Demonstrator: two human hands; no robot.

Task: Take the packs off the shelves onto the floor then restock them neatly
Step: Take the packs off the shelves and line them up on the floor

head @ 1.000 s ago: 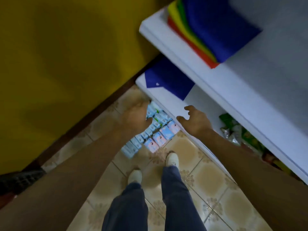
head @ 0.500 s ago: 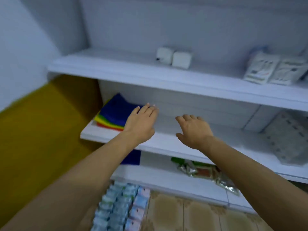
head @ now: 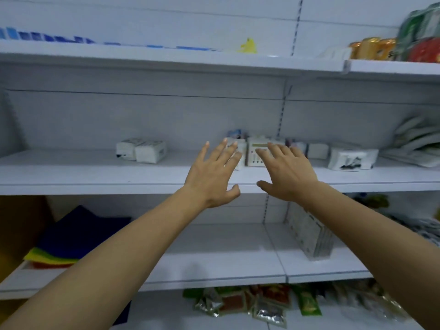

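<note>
Both my arms reach up toward the middle shelf (head: 95,179). My left hand (head: 213,175) is open with fingers spread, just in front of a small white pack (head: 240,151). My right hand (head: 287,172) is also open, its fingertips close to a white box with green print (head: 256,154). Neither hand holds anything. More white packs (head: 317,150) continue to the right along the same shelf, and two white packs (head: 141,151) stand apart to the left.
A stack of coloured cloths (head: 69,244) lies on the lower shelf at left, flat grey boxes (head: 309,232) lean at right. Foil sachets (head: 242,303) fill the bottom shelf. The top shelf (head: 166,60) carries blue packs, gold tins (head: 371,47) and bags.
The view swung up from the floor packs to the shelves. Both hands rose from floor level to the middle shelf, staying empty and spreading open.
</note>
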